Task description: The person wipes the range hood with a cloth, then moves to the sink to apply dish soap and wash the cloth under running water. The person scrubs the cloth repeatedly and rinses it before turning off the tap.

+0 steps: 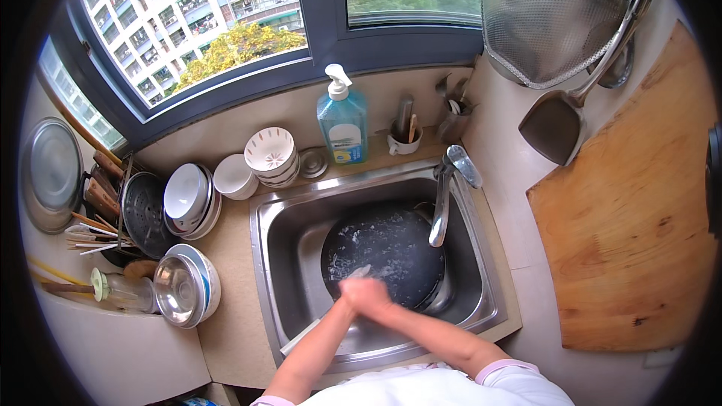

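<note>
A dark round pan (395,254) with suds or water in it lies in the stainless steel sink (293,293). My left hand (348,293) and my right hand (369,296) meet over the pan's near edge, the right overlapping the left. Something pale and blurred (361,272) shows just past the fingers; which hand holds it cannot be told. My left forearm crosses a pale flat handle or bar (300,336) at the sink's near left rim. The chrome faucet (441,214) reaches over the pan's right side.
A blue soap pump bottle (342,124), stacked bowls (272,158) and a white cup (405,140) stand behind the sink. More bowls (189,287), chopsticks (93,234) and knives (101,197) are at the left. A wooden board (632,225), a spatula (555,124) and a strainer (555,11) are at the right.
</note>
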The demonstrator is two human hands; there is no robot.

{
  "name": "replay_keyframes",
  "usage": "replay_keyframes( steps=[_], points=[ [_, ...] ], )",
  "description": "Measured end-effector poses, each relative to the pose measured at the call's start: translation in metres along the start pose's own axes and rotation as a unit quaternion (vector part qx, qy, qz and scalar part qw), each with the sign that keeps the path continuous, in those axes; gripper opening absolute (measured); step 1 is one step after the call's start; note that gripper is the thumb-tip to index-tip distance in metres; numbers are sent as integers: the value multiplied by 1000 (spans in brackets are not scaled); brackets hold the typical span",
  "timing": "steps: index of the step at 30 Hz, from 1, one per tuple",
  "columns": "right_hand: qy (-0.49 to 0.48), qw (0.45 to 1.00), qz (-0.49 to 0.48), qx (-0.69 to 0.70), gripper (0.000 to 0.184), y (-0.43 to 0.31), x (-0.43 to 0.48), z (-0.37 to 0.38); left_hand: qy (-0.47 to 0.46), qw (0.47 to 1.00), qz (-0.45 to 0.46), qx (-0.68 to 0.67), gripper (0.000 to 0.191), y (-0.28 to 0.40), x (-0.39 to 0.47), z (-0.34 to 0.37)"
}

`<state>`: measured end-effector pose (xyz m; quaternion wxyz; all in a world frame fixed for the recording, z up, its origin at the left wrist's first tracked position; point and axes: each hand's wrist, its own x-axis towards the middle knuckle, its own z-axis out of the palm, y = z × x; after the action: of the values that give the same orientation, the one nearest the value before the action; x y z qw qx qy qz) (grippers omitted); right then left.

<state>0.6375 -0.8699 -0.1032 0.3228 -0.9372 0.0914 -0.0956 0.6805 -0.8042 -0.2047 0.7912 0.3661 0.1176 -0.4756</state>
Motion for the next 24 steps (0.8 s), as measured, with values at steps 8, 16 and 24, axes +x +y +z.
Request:
replay_keyframes(
  steps=[8,16,24],
  points=[
    [22,974,206,-95,26,98,1,-17,35,991,-86,96,33,26,-6,63],
    [14,983,-156,-96,11,107,-39,-73,66,804,-24,591,33,37,25,-27],
    [58,964,245,83,25,157,-47,-19,284,775,64,561,65,8,22,-30]
  ],
)
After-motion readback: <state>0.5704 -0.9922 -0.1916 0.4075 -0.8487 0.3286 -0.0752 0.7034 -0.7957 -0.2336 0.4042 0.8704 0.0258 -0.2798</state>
